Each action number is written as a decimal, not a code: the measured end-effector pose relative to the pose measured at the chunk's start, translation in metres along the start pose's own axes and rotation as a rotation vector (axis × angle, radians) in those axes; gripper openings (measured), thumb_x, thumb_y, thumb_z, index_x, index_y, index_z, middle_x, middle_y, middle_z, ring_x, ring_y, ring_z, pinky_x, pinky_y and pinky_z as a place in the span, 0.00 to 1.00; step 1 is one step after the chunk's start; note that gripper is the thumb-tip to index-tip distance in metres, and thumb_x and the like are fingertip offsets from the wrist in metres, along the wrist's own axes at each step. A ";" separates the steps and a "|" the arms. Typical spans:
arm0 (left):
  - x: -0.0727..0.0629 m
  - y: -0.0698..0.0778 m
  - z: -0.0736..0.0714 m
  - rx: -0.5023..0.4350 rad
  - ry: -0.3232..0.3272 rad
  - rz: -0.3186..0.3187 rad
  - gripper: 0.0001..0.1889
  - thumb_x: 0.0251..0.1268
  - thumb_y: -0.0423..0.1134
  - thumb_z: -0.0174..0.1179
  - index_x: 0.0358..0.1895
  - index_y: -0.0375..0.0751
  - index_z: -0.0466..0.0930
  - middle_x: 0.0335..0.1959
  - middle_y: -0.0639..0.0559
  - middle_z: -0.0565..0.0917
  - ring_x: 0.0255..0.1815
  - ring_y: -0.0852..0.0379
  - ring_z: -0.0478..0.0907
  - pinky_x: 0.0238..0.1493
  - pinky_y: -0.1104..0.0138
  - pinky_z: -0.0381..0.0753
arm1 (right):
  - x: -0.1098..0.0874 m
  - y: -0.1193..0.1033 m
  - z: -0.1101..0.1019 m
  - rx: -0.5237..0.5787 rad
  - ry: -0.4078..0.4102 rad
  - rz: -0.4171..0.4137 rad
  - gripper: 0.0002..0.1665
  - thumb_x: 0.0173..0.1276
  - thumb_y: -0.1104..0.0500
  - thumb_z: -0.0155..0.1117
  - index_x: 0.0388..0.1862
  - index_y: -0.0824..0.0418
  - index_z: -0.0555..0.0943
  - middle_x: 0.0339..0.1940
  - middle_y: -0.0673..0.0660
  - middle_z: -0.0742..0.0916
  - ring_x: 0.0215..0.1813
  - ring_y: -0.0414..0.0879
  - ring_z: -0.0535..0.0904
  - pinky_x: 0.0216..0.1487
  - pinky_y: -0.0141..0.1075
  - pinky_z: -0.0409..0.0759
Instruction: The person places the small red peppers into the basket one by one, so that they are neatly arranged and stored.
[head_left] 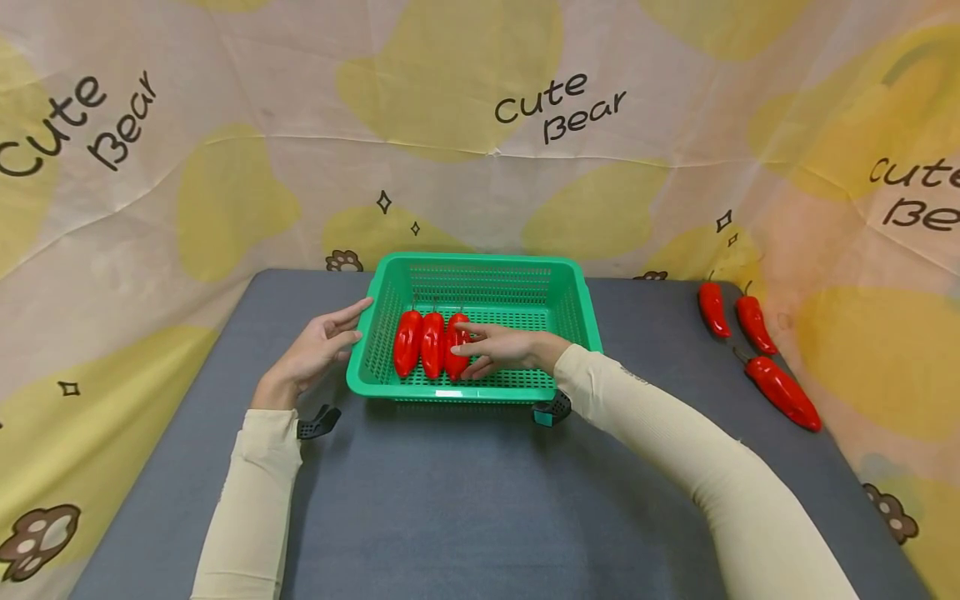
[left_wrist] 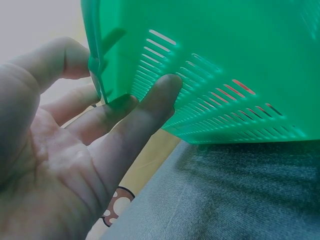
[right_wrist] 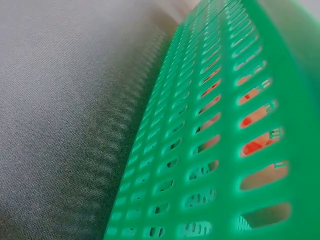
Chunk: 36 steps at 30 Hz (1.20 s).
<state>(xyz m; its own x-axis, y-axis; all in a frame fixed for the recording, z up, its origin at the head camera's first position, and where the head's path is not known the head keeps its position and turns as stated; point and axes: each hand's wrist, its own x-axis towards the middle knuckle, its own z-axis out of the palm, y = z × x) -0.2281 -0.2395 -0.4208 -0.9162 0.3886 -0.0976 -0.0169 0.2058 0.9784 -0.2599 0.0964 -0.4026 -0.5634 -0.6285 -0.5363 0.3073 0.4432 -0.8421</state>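
Note:
A green plastic basket [head_left: 480, 260] with slotted walls stands on the table. Three red chili peppers lie side by side in its left half: a left pepper [head_left: 407, 343], a middle pepper [head_left: 432, 346] and a right pepper [head_left: 453, 360]. My left hand [head_left: 315, 350] is at the basket's left rim, fingers loosely extended; in the left wrist view a fingertip [left_wrist: 167, 90] rests against the outer wall. Inside the basket, my right hand [head_left: 504, 348] has its fingers spread over the right pepper, partly covering it. The right wrist view shows mainly the basket's near wall [right_wrist: 210, 150].
Three more red peppers lie at the table's right edge: one at the back [head_left: 713, 310], one beside it [head_left: 755, 323] and a larger one [head_left: 784, 392] nearer. The grey table [head_left: 465, 500] extends in front. A printed cloth [head_left: 450, 125] hangs behind.

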 end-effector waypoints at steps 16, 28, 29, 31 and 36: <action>0.001 -0.001 0.000 0.002 0.005 -0.012 0.33 0.79 0.37 0.52 0.82 0.54 0.53 0.85 0.45 0.47 0.82 0.38 0.54 0.74 0.32 0.55 | -0.002 0.007 -0.005 -0.007 0.015 -0.017 0.43 0.80 0.51 0.54 0.85 0.55 0.48 0.86 0.55 0.53 0.75 0.61 0.72 0.76 0.52 0.68; 0.002 0.000 0.001 0.006 0.004 -0.013 0.33 0.79 0.37 0.52 0.82 0.54 0.53 0.85 0.45 0.47 0.82 0.39 0.52 0.74 0.32 0.55 | -0.008 0.006 -0.007 0.016 0.016 -0.003 0.44 0.80 0.50 0.55 0.86 0.48 0.44 0.86 0.58 0.50 0.74 0.61 0.73 0.77 0.53 0.66; 0.002 0.000 0.001 0.007 0.004 -0.013 0.33 0.79 0.37 0.52 0.82 0.54 0.53 0.85 0.45 0.47 0.82 0.39 0.52 0.74 0.32 0.55 | -0.008 0.006 -0.007 0.018 0.021 -0.004 0.45 0.80 0.49 0.55 0.86 0.47 0.44 0.86 0.59 0.51 0.74 0.62 0.73 0.77 0.53 0.67; 0.002 -0.001 0.001 0.006 0.004 -0.013 0.33 0.79 0.37 0.52 0.82 0.54 0.53 0.85 0.46 0.47 0.83 0.39 0.52 0.74 0.31 0.54 | -0.011 0.005 -0.007 0.016 0.029 -0.009 0.45 0.80 0.49 0.54 0.86 0.47 0.44 0.86 0.59 0.51 0.74 0.62 0.73 0.77 0.53 0.67; 0.001 -0.002 0.000 0.015 0.002 -0.014 0.33 0.80 0.38 0.52 0.82 0.54 0.53 0.85 0.46 0.47 0.81 0.40 0.56 0.74 0.35 0.59 | -0.017 0.002 -0.010 0.015 0.028 -0.029 0.45 0.80 0.49 0.54 0.86 0.48 0.43 0.86 0.60 0.51 0.76 0.63 0.70 0.78 0.54 0.64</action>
<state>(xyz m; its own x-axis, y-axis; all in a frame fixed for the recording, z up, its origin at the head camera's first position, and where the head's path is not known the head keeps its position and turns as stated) -0.2292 -0.2393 -0.4225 -0.9168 0.3837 -0.1108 -0.0236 0.2248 0.9741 -0.2572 0.1139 -0.3947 -0.5932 -0.6227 -0.5103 0.3022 0.4153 -0.8580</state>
